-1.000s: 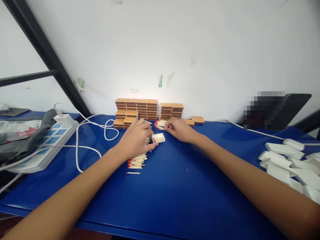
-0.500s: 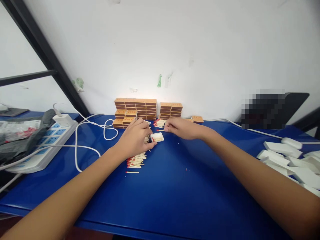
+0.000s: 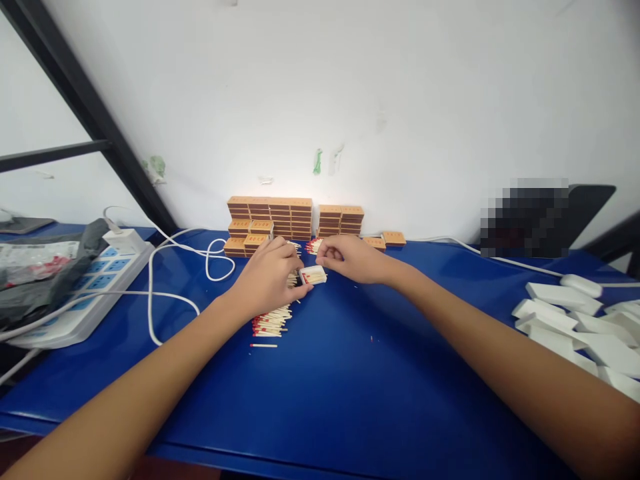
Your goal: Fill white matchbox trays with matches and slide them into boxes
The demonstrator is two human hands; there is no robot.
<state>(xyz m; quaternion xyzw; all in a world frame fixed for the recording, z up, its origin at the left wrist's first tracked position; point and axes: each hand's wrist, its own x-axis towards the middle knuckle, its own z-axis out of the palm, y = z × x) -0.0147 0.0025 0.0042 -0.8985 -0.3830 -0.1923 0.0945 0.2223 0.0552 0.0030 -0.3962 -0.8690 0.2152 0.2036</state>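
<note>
A: Head view, noting your hands first. Your left hand [image 3: 267, 277] is lying over the near end of a loose heap of matches [image 3: 273, 321] on the blue table [image 3: 350, 387], fingers curled together, the fingertips pressing against the left edge of a small white tray [image 3: 314, 274].

B: And the tray itself, where is it sitting?

A: It is resting flat on the table between your two hands, just in front of the stacked orange matchboxes [image 3: 273, 215] at the wall. Matches are lying inside it, red heads showing at the left end.

B: What is your right hand doing?

A: Your right hand [image 3: 350, 259] is hovering just behind the tray, thumb and forefinger pinched together. You seem to be holding matches there, but the fingers are hiding them, so I cannot tell for certain. A second small clump of matches [image 3: 314, 245] is lying just beside that hand, toward the wall.

B: Anything else worth logging?

A: One single match [image 3: 263, 345] is lying apart from the heap, on its near side. A white power strip [image 3: 85, 293] is sitting at the far left with a white cable [image 3: 170, 293] looping across the table. A pile of empty white trays [image 3: 580, 327] is lying well apart at the right edge. A second, shorter stack of matchboxes [image 3: 341, 220] is standing beside the first.
</note>
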